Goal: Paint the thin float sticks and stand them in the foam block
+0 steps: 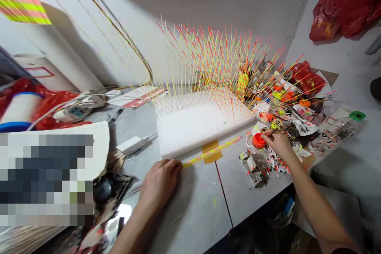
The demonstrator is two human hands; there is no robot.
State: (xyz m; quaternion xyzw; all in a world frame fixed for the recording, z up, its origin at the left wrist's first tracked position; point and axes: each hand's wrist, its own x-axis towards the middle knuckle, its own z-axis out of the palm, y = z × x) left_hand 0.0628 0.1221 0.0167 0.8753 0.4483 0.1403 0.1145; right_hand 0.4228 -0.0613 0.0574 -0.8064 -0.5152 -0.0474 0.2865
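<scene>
My left hand (162,174) is closed on thin yellow-and-red striped rods (196,160), which point right across the table in front of the foam block; their exact number is blurred. My right hand (278,145) is pinched around a slim brown handle (270,131), perhaps a brush, whose tip I cannot make out. It is beside a small pot of orange paint (258,141). Many similar thin rods (214,55), yellow and red, stand upright and fanned out in the white foam block (190,127) behind.
Paint pots, stained scraps and tools clutter the table's right side, with a clear plastic bottle (347,129) there. A paint-spattered small box (252,168) lies nearer. On the left are a white adapter (132,145), a power strip (76,112) and a blurred-out panel (44,178).
</scene>
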